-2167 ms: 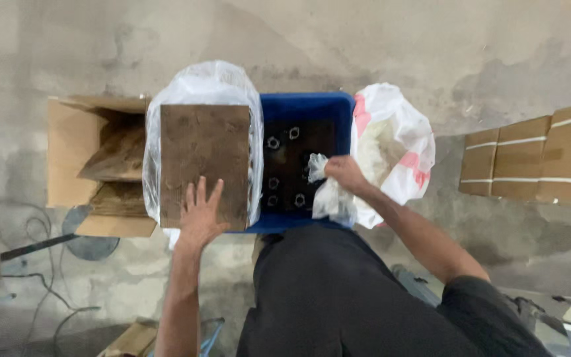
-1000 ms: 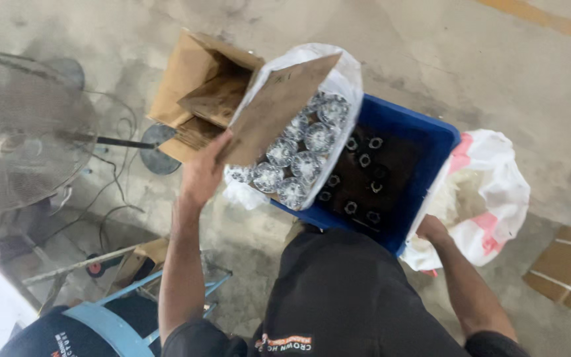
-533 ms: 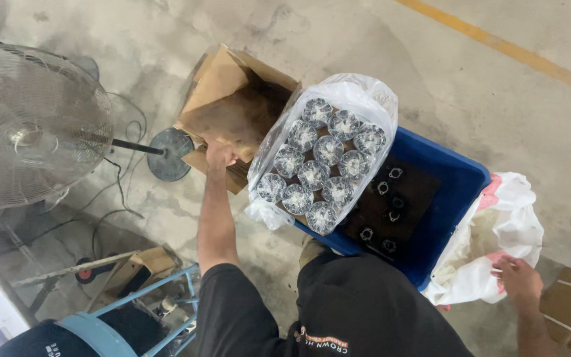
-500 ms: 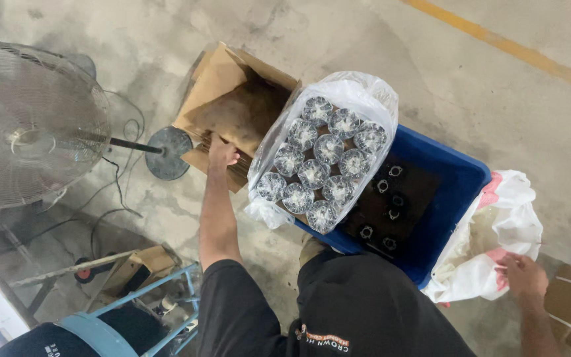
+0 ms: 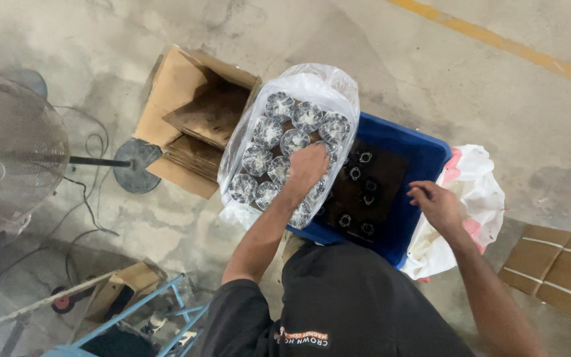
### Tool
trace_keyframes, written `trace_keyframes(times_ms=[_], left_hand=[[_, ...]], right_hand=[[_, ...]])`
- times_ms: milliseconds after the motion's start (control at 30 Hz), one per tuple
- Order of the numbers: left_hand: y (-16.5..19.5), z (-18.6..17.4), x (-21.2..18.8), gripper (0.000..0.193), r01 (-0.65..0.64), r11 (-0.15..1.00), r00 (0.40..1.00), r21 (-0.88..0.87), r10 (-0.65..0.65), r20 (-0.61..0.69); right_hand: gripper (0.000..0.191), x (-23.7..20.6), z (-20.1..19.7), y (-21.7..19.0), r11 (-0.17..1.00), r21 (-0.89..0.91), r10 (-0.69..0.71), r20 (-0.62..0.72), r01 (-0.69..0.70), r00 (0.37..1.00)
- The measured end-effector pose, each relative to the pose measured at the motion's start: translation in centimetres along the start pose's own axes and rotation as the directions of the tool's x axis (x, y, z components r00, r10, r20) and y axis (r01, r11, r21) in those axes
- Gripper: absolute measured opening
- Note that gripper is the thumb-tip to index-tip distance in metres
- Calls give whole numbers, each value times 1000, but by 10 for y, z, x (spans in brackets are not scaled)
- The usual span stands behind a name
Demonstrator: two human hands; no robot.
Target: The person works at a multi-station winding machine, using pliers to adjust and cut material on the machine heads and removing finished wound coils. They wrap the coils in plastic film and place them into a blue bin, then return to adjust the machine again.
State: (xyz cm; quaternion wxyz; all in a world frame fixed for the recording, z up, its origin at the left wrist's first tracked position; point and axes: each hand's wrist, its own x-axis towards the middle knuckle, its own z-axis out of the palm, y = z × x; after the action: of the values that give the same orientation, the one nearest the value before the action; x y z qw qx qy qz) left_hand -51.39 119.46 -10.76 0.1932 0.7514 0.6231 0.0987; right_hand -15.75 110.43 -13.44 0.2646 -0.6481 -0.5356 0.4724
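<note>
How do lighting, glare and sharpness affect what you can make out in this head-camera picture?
Head view: soft, even light with only faint shadows on the concrete floor; the clear plastic bag shows pale glare; the inside of the blue crate is dark, so its small parts are hard to read; the left hand and right hand look reasonably sharp; the fan guard at the edge looks hazy.

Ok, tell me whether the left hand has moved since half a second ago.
Yes. The left hand left the cardboard box and now rests on the glass jars inside the clear bag.

An open brown cardboard box [image 5: 193, 112] sits left of the clear plastic bag [image 5: 312, 86] of wrapped pieces.
</note>
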Motion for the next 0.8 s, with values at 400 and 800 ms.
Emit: trace_keyframes(times_ms=[400, 800], left_hand=[[10, -33, -31, 11, 146, 668, 987, -730, -149, 61], [43, -6, -109, 6, 94, 453, 979, -886, 120, 166]], right_hand=[[32, -1, 86, -70, 793, 594, -4, 228, -136, 974], [15, 2, 100, -58, 511, 804, -66, 389, -303, 919]])
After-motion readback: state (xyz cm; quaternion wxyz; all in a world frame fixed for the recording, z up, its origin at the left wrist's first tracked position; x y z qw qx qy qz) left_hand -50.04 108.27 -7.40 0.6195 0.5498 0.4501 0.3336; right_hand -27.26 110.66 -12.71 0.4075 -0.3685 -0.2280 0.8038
